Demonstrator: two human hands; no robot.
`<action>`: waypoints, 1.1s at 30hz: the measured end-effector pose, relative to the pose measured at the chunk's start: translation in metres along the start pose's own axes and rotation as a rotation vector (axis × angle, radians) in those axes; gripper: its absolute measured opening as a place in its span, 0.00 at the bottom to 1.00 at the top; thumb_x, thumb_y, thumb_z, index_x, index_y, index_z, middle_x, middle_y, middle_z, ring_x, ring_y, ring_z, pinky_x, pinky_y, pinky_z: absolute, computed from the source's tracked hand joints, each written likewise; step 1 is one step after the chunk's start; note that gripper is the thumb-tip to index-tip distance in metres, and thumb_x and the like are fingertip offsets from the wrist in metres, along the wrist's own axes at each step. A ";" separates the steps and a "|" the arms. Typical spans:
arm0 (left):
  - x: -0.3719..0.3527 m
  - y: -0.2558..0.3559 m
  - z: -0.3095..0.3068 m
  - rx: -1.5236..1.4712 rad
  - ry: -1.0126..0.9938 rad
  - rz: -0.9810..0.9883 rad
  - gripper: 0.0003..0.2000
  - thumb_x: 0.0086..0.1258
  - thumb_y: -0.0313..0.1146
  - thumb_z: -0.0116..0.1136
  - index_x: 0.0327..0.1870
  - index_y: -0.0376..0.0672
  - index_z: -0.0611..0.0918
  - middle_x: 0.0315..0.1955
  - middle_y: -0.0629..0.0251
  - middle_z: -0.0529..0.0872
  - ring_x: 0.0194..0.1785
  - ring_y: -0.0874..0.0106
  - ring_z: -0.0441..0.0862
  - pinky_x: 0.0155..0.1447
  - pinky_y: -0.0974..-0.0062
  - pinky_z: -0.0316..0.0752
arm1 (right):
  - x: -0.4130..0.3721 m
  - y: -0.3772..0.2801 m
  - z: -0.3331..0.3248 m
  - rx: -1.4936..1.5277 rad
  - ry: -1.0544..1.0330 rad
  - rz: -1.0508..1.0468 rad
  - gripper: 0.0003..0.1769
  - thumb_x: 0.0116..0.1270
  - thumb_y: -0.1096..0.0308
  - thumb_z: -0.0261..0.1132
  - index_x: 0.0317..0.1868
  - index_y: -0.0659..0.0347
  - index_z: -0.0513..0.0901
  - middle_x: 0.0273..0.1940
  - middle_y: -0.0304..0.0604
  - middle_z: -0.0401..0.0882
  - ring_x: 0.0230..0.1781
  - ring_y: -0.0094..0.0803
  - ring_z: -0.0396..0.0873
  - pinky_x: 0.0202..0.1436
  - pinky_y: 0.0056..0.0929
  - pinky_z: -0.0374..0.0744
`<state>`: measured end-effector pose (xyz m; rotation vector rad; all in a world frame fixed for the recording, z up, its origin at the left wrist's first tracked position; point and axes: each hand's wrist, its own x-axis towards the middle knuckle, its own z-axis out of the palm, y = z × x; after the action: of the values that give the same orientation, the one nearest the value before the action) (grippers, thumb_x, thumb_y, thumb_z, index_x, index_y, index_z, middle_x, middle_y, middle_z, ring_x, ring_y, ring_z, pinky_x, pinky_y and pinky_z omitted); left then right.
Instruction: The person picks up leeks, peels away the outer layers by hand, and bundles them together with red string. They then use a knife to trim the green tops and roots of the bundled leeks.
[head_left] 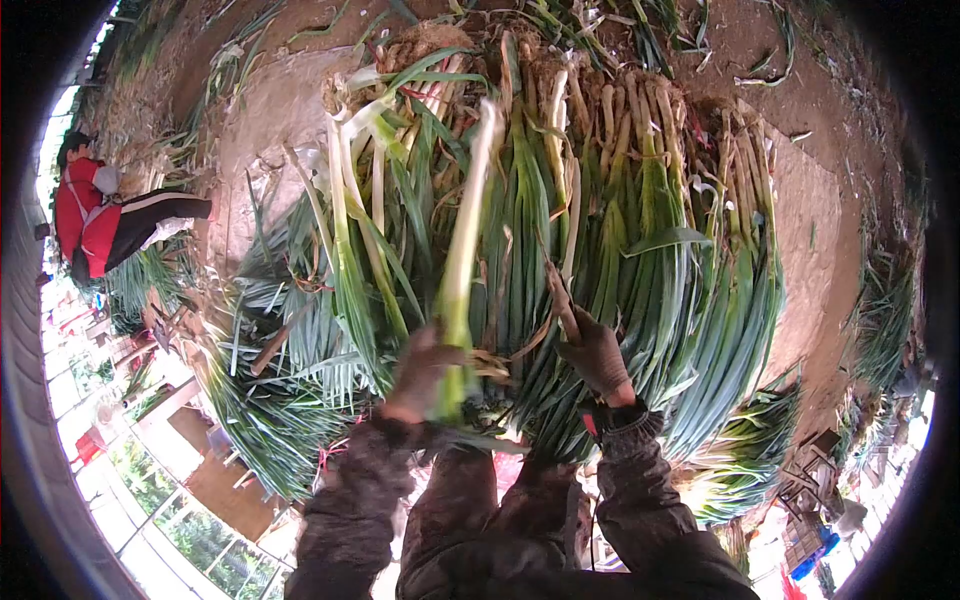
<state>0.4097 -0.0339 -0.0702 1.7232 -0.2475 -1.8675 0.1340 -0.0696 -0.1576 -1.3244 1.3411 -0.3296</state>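
Note:
A long green onion (462,240) with a pale stalk stands out in front of the pile, its root end pointing away. My left hand (425,368), gloved and blurred by motion, is closed round its green lower part. To the right, my gloved right hand (597,355) is closed on a thin brown tool (560,300), whose tip points up and to the left. Beyond both hands lies a broad heap of green onions (640,200), roots at the far side and leaves toward me.
At the far left a person in red (90,215) is by more onions. Cut leaves and a bundle of onions (265,425) lie at the lower left. Another bundle (745,455) is at the lower right. Leaf scraps are scattered on the brown ground (740,60).

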 end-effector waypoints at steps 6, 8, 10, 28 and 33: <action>-0.100 0.131 -0.068 0.209 0.097 0.187 0.34 0.55 0.28 0.64 0.68 0.37 0.70 0.56 0.56 0.83 0.61 0.63 0.80 0.64 0.67 0.76 | -0.036 -0.002 -0.004 0.026 -0.070 0.107 0.39 0.55 0.72 0.70 0.70 0.67 0.72 0.55 0.55 0.84 0.56 0.38 0.83 0.59 0.30 0.77; -0.118 0.167 -0.096 0.321 0.249 0.452 0.24 0.62 0.34 0.63 0.60 0.39 0.73 0.48 0.60 0.82 0.51 0.67 0.82 0.55 0.70 0.79 | -0.042 -0.006 -0.005 0.025 -0.090 0.140 0.39 0.55 0.72 0.70 0.70 0.68 0.71 0.56 0.54 0.84 0.57 0.35 0.83 0.60 0.29 0.77; -0.139 0.213 -0.099 0.374 0.227 0.533 0.19 0.66 0.36 0.62 0.56 0.41 0.75 0.45 0.63 0.81 0.48 0.68 0.83 0.52 0.71 0.80 | -0.041 -0.003 -0.002 0.092 -0.083 0.132 0.39 0.55 0.73 0.70 0.70 0.68 0.71 0.57 0.54 0.83 0.57 0.34 0.82 0.61 0.29 0.77; 0.094 0.076 -0.062 0.163 0.131 0.451 0.23 0.62 0.25 0.60 0.61 0.32 0.76 0.45 0.63 0.81 0.42 0.74 0.78 0.48 0.77 0.76 | -0.046 -0.010 -0.005 0.166 -0.092 0.172 0.37 0.53 0.75 0.70 0.67 0.67 0.74 0.50 0.54 0.85 0.53 0.30 0.82 0.59 0.31 0.77; -0.005 0.133 -0.008 0.304 0.052 0.478 0.27 0.65 0.26 0.59 0.67 0.34 0.73 0.45 0.67 0.81 0.44 0.78 0.78 0.49 0.79 0.76 | -0.023 -0.062 -0.003 0.136 -0.225 -0.030 0.36 0.56 0.72 0.69 0.68 0.67 0.73 0.47 0.58 0.85 0.50 0.33 0.83 0.54 0.29 0.79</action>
<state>0.4554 -0.1376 0.0002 1.7099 -0.8783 -1.4853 0.1547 -0.0717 -0.0948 -1.2295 1.0931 -0.2788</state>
